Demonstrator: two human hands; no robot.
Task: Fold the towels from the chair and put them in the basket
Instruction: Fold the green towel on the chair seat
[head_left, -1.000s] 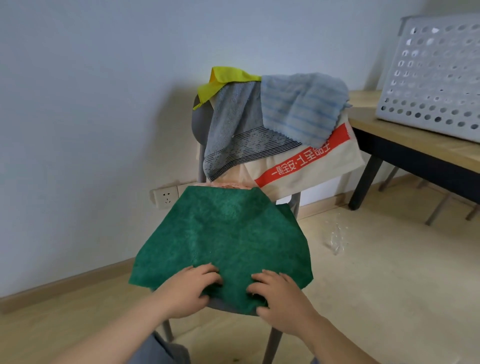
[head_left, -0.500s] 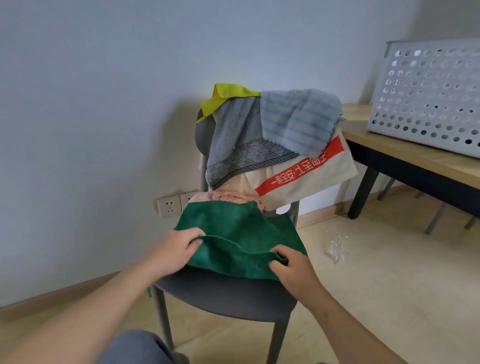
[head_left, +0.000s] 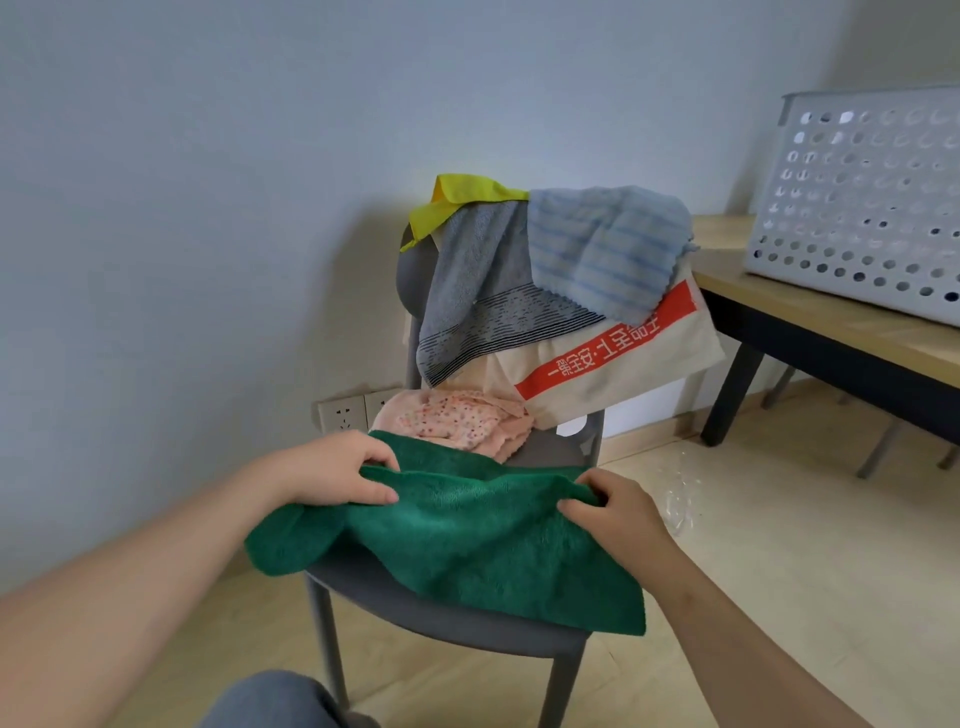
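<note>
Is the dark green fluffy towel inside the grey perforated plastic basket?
No, the green towel lies across the grey chair seat, apart from the basket on the wooden table.

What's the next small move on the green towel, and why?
Probably lower the pinched edge onto the green layer behind it and flatten. Left hand and right hand each pinch the raised edge of the green towel, which lies on the chair seat; a lower layer seems to show past that edge, near the pink dotted towel, so the fold looks unfinished.
</note>
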